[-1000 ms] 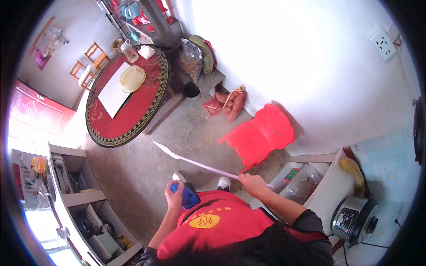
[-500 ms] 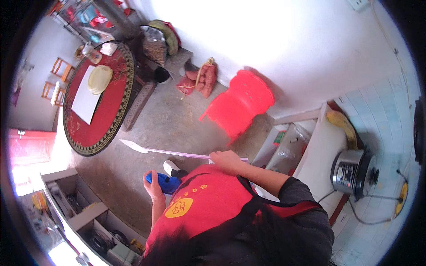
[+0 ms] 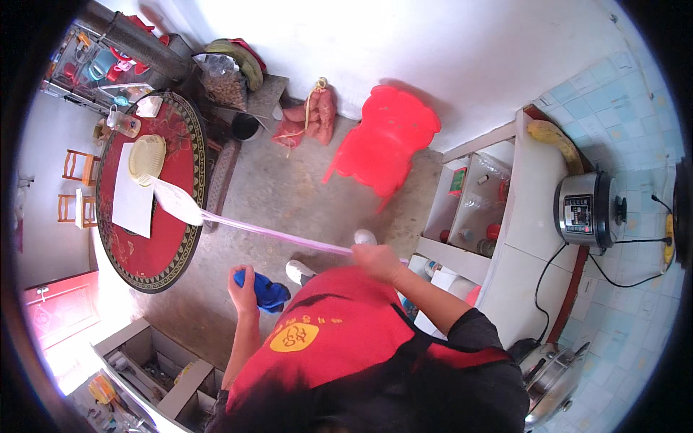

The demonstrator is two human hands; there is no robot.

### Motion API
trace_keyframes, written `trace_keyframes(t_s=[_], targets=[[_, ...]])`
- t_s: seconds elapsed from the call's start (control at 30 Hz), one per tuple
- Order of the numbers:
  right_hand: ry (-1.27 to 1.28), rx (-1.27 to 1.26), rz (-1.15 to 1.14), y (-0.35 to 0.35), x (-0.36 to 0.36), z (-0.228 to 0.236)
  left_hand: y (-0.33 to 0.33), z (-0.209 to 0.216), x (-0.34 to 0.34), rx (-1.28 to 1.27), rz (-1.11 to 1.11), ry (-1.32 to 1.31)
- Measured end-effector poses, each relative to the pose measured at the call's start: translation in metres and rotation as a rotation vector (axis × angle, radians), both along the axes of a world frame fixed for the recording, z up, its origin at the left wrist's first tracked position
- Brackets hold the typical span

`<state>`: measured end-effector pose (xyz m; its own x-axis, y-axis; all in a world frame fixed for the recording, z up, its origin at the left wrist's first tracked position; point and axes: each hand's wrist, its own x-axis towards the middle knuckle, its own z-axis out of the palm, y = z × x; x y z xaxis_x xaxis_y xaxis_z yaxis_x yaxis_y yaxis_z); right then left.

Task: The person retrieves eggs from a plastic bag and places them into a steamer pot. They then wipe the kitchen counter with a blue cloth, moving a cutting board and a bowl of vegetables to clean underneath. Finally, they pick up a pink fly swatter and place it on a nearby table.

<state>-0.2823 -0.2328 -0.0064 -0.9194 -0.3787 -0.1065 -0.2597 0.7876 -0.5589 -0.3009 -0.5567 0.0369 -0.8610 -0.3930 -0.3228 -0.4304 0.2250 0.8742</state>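
My right hand (image 3: 377,263) is closed around the thin pink handle of a fly swatter (image 3: 281,237). It stretches out to the left in front of me, its flat white head seeming to overlap the near side of the round red table (image 3: 133,267); whether they touch I cannot tell. Lower on the left, my left hand (image 3: 244,290) grips a bunched blue cloth (image 3: 271,294), held beside my red apron (image 3: 361,310). On the table a cream plastic basket (image 3: 147,159) rests partly over a white sheet (image 3: 130,198).
A red plastic chair (image 3: 386,144) stands by the wall, near red mesh sacks (image 3: 317,119). To my right, a counter (image 3: 538,238) over open compartments carries an electric cooker (image 3: 586,206) with a cord and a steel pot (image 3: 552,382). Open drawers (image 3: 155,368) lie lower left.
I have moved forward and my view has shifted. The swatter's head has swung up and left and turned its flat side toward me. Both hands keep their hold.
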Motion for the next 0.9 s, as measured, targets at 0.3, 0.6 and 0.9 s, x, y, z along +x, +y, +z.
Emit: trace_keyframes(t_s=[0.3, 0.6, 0.9], targets=[[-0.430, 0.208, -0.994, 0.140, 0.046, -0.175, -0.012, -0.039, 0.026, -0.204, -0.194, -0.198], [-0.514, -0.096, -0.553, 0.053, 0.116, -0.106, 0.068, -0.032, 0.006, -0.130, -0.285, -0.282], [-0.182, -0.236, -0.592, 0.065, 0.058, -0.086, 0.080, -0.031, 0.003, -0.061, -0.303, -0.263]])
